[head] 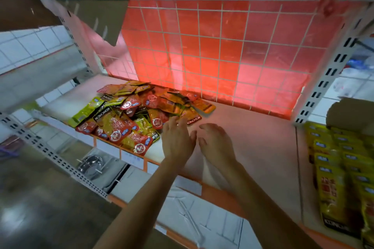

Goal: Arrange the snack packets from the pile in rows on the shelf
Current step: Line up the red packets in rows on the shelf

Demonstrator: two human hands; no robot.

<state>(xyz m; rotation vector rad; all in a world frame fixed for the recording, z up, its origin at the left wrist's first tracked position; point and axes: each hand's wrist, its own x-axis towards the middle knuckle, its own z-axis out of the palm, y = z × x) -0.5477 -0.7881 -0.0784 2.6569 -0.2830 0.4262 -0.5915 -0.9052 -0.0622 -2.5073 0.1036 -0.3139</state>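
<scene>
A loose pile of red, yellow and green snack packets (133,115) lies on the left half of the pale shelf (253,139). My left hand (177,138) hovers over the shelf at the pile's right edge, fingers spread, fingertips at a red packet marked KONCHEW (194,120). Close beside it on the right, my right hand (215,142) reaches over the bare shelf with relaxed, slightly curled fingers. Neither hand holds a packet.
A white wire grid with a red backing (222,50) closes the shelf's rear. Slotted white uprights (327,79) stand at the right, and the neighbouring shelf holds rows of yellow packets (340,170). A metal pot (91,164) sits on a lower shelf at the left.
</scene>
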